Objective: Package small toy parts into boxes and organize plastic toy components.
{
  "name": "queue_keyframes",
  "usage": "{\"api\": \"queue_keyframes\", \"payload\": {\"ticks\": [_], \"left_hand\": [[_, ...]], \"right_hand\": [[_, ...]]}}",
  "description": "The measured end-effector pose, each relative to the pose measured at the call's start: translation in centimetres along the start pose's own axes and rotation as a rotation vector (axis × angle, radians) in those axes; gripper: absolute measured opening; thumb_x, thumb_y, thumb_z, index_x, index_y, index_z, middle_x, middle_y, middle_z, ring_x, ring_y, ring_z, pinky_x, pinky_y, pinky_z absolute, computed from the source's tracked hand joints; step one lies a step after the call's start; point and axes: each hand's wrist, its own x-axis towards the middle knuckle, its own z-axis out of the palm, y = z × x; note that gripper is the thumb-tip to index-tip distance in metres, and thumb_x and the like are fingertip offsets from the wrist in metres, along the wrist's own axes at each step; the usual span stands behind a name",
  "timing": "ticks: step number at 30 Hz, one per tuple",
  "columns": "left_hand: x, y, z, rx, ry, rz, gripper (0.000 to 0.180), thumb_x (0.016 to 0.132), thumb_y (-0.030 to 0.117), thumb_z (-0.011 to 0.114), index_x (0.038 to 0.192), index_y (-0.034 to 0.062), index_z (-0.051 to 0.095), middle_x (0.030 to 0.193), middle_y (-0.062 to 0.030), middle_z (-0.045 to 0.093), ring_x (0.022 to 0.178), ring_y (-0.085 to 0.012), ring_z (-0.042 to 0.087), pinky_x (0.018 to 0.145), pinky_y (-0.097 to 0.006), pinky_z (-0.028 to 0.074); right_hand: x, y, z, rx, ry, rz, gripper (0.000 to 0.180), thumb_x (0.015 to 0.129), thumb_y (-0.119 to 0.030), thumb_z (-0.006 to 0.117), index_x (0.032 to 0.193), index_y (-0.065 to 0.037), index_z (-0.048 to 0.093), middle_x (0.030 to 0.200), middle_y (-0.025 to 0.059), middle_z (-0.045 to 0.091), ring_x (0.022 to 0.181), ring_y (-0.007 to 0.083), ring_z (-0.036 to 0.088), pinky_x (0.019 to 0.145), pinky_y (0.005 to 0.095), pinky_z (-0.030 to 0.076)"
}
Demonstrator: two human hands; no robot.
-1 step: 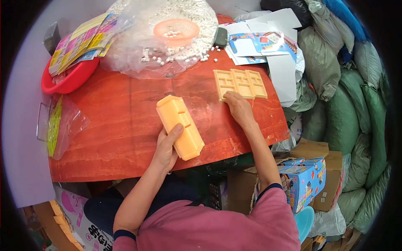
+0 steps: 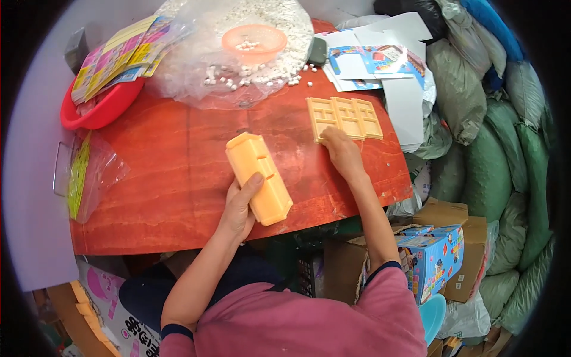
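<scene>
In my left hand (image 2: 241,205) is a long yellow plastic box (image 2: 257,175) with angled corners and small notches along one side. It tilts above the near part of the red table, thumb on its face and the other fingers underneath. My right hand (image 2: 343,156) is at the near left corner of a pale yellow compartment tray (image 2: 352,126) lying on the table. The fingers are bent and drawn together on the tray's edge; the fingertips are partly hidden. The tray shows three panels side by side, each divided into shallow cells.
The red table (image 2: 160,172) carries a heap of small white cubes (image 2: 285,35) on clear plastic, with an orange basket (image 2: 254,41). A red basin (image 2: 101,116) holds printed sheets. Printed cards (image 2: 380,59) lie far right. Sacks (image 2: 464,154) and a carton (image 2: 467,256) stand beside the table.
The whole view has shifted very slightly. Both hands, the box and the tray keep practically the same places.
</scene>
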Motion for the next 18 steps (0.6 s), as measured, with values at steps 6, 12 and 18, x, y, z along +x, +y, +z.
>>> {"api": "queue_keyframes", "payload": {"ticks": [6, 12, 18], "left_hand": [[0.7, -0.8, 0.4, -0.037, -0.020, 0.046, 0.056, 0.087, 0.032, 0.064, 0.126, 0.0027, 0.037, 0.109, -0.0069, 0.053, 0.096, -0.0147, 0.057, 0.084, -0.030, 0.050], [0.2, -0.2, 0.0, 0.006, -0.142, 0.044, 0.062, 0.084, 0.040, 0.065, 0.126, 0.0026, 0.037, 0.107, -0.0097, 0.053, 0.090, -0.0172, 0.059, 0.074, -0.031, 0.053], [0.2, 0.0, -0.1, 0.023, -0.212, 0.029, 0.065, 0.081, 0.040, 0.068, 0.125, 0.0021, 0.037, 0.101, -0.0088, 0.056, 0.091, -0.0172, 0.059, 0.075, -0.030, 0.052]], "right_hand": [[0.1, -10.8, -4.3, 1.089, -0.196, 0.506, 0.020, 0.082, -0.007, 0.066, 0.100, -0.001, 0.059, 0.088, 0.0060, 0.064, 0.076, 0.0137, 0.063, 0.065, 0.0262, 0.051], [0.2, -13.6, -3.6, 1.462, -0.435, 0.525, 0.018, 0.080, -0.008, 0.070, 0.092, -0.002, 0.057, 0.077, 0.0020, 0.060, 0.063, 0.0072, 0.057, 0.052, 0.0196, 0.047], [0.1, -13.6, -3.7, 1.518, -0.457, 0.561, 0.019, 0.080, -0.008, 0.069, 0.093, -0.001, 0.058, 0.075, 0.0022, 0.060, 0.062, 0.0079, 0.057, 0.052, 0.0195, 0.048]]}}
